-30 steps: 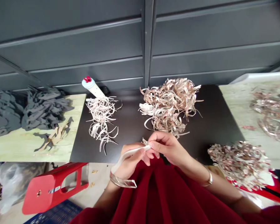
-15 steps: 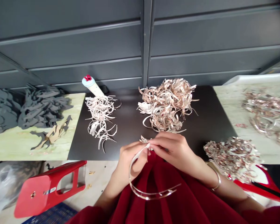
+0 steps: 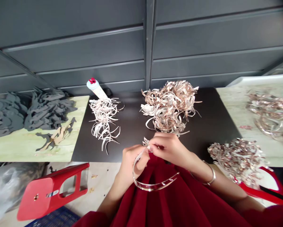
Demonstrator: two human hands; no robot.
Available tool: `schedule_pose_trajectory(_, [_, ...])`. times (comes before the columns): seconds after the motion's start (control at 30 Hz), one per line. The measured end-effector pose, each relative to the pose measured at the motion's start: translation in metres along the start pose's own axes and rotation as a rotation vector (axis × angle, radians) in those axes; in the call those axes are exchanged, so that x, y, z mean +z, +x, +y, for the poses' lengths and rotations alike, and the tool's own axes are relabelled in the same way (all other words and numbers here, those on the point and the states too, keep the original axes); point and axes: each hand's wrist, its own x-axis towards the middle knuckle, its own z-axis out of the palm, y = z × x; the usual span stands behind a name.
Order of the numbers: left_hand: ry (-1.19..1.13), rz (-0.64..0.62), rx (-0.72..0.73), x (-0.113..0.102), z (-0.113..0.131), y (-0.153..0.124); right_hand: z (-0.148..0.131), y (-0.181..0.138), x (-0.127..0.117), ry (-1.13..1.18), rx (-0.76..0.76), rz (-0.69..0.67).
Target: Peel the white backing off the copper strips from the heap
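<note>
A curved strip (image 3: 148, 187), white on one face and shiny rose-gold on the other, hangs in a loop in front of the red clothing. Its loose end shows slits or thin split bands. My left hand (image 3: 134, 159) is closed in a pinch on the strip's upper end. Against that same end press the fingertips of my right hand (image 3: 171, 148), also closed. Fingers hide exactly what they grip there. Just beyond the fingertips lies a small cluster of shiny scraps (image 3: 145, 141) at the dark table's near edge.
On the dark table (image 3: 132, 123) are a tangled rose-gold strip pile (image 3: 174, 107), pale strips (image 3: 104, 116) and a white cup (image 3: 97, 90). Dark grey cut pieces (image 3: 47, 110) lie left. Shiny scraps (image 3: 237, 157) sit at right. A red stool (image 3: 37, 195) stands lower left.
The strip's hanging loop has risen a little and its free end has tilted upward. My right fingers have curled in more around the pinched end. The whole view has shifted slightly.
</note>
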Motion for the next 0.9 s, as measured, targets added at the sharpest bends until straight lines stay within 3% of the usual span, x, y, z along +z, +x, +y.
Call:
schedule_pose_trajectory(0.17, [0.014, 0.017, 0.014, 0.0, -0.004, -0.001, 0.001, -0.003, -0.005, 0.061, -0.017, -0.071])
schedule_pose_trajectory(0.4, [0.087, -0.035, 0.095, 0.002, -0.009, 0.003, 0.001, -0.003, 0.0, -0.254, -0.121, -0.141])
schedule_pose_trajectory(0.5, [0.091, -0.054, 0.078, 0.004, -0.008, 0.003, 0.003, -0.002, 0.006, -0.333, -0.153, -0.1])
schedule_pose_trajectory(0.6, [0.075, -0.044, 0.057, 0.005, -0.009, 0.002, 0.005, -0.002, 0.01, -0.22, -0.078, -0.02])
schedule_pose_trajectory(0.77, [0.026, -0.016, 0.02, 0.004, -0.015, 0.001, 0.009, -0.003, 0.01, 0.221, 0.148, -0.002])
schedule_pose_trajectory(0.9, [0.039, -0.017, 0.014, 0.003, -0.015, 0.003, 0.009, -0.009, 0.007, 0.103, 0.047, 0.003])
